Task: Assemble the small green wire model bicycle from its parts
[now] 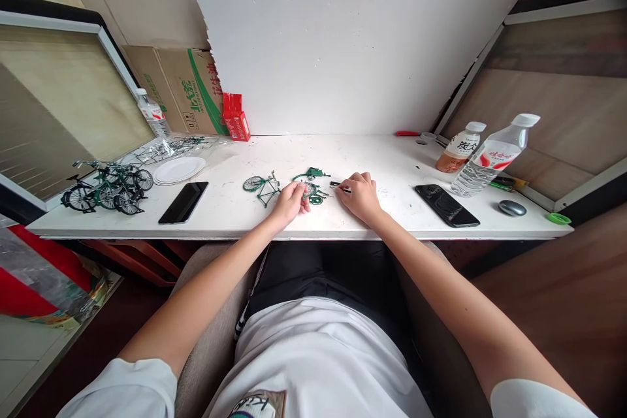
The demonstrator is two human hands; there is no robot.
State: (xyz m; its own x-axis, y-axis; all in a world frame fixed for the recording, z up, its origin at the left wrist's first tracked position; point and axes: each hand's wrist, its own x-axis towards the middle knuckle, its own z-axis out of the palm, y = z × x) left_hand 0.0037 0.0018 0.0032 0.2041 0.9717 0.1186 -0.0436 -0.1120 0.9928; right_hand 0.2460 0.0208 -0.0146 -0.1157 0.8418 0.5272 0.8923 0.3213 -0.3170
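On the white table, my left hand [290, 202] is closed in a pinch around a small spoked wheel [309, 191], which is partly hidden by the fingers. A green miniature bicycle frame [268, 188] with one wheel lies just left of that hand. Small green parts [311, 174] lie beyond it, and another green piece [318, 198] sits between the hands. To the right, my right hand [360, 196] rests on the table, its fingers closed on a thin black tool [339, 187] that points left.
Several miniature bicycles [110, 188] stand at the far left, near white plates [179, 170] and a phone [183, 202]. On the right are another phone [445, 205], two bottles [497, 155] [460, 147], a grey mouse [512, 208] and a green cap [559, 218]. A red box [236, 119] stands behind.
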